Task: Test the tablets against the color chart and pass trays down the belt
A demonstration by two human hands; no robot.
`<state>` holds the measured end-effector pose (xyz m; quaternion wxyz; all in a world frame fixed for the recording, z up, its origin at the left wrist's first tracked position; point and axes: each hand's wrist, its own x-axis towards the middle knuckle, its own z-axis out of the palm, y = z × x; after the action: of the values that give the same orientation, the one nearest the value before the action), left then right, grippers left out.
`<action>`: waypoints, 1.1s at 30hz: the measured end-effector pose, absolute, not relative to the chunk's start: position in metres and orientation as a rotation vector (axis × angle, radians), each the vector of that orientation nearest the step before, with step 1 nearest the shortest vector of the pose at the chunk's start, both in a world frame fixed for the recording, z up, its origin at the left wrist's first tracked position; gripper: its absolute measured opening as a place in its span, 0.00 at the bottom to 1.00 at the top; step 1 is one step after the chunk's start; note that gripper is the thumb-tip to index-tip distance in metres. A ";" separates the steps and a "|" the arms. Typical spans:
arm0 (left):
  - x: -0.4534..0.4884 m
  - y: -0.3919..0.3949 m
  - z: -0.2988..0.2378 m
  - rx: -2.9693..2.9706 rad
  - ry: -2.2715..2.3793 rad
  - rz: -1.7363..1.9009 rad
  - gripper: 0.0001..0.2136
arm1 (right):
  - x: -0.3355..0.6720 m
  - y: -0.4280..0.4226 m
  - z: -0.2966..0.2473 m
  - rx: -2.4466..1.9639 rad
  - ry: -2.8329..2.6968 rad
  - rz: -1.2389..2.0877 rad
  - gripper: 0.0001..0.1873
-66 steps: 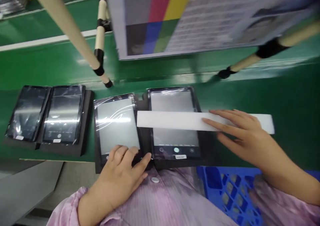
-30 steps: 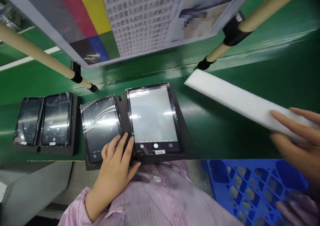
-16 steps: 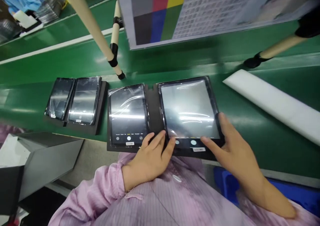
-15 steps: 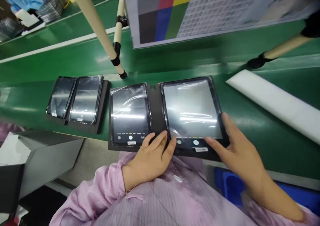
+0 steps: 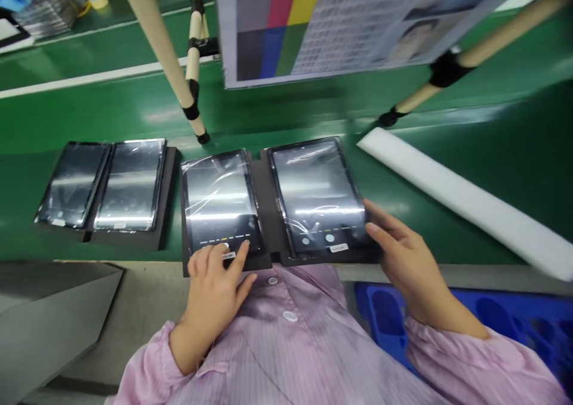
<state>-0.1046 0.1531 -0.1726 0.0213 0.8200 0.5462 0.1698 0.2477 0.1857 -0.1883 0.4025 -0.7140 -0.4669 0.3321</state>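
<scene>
Two plastic-wrapped tablets lie side by side in a black foam tray (image 5: 265, 214) at the near edge of the green belt. My left hand (image 5: 215, 280) rests on the bottom edge of the left tablet (image 5: 220, 199), fingers spread and fingertips touching its screen near the on-screen buttons. My right hand (image 5: 405, 259) lies against the lower right corner of the right tablet (image 5: 316, 193), fingers extended along the tray's side. Both screens are lit and show a dark picture with a row of icons.
A second foam tray (image 5: 129, 238) with two dark tablets sits to the left. A long white foam strip (image 5: 461, 199) lies diagonally on the belt (image 5: 514, 148) at right. A colour test chart (image 5: 322, 23) hangs above on beige poles. A blue crate (image 5: 447, 321) is beside my lap.
My right hand put the white foam strip down at right and came to the right tablet. My left hand shifted from the gap between tablets to the left tablet's screen. Both screens turned darker.
</scene>
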 end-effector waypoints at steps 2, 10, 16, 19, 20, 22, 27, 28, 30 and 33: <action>-0.122 0.155 -0.178 2.462 1.759 0.585 0.30 | 0.248 0.185 -0.183 -1.750 -1.078 0.916 0.33; -0.185 0.167 -0.216 1.872 1.798 0.620 0.48 | 0.243 0.182 -0.192 -1.625 -1.059 0.894 0.35; -0.186 0.169 -0.214 1.417 1.846 0.729 0.53 | 0.244 0.180 -0.191 -1.584 -0.971 0.898 0.32; -0.176 0.172 -0.213 1.336 1.762 0.855 0.51 | 0.250 0.178 -0.186 -1.562 -0.899 0.908 0.27; -0.170 0.173 -0.214 1.328 1.738 0.898 0.49 | 0.252 0.178 -0.185 -1.566 -0.869 0.899 0.26; -0.159 0.177 -0.218 1.331 1.707 0.963 0.45 | 0.255 0.178 -0.185 -1.590 -0.802 0.862 0.26; -0.144 0.195 -0.224 1.282 1.664 1.115 0.44 | 0.261 0.184 -0.184 -1.601 -0.694 0.816 0.26; -0.145 0.200 -0.222 1.244 1.640 1.131 0.45 | 0.262 0.185 -0.183 -1.598 -0.684 0.818 0.26; -0.149 0.209 -0.215 1.146 1.581 1.122 0.48 | 0.262 0.186 -0.183 -1.602 -0.683 0.811 0.27; -0.154 0.220 -0.199 0.976 1.512 1.088 0.48 | 0.261 0.188 -0.186 -1.619 -0.693 0.781 0.27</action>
<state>-0.1538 0.2197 -0.1993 0.4964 0.4027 0.6241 0.4493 0.2609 0.1878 -0.1858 0.5709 -0.6899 -0.2954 0.3329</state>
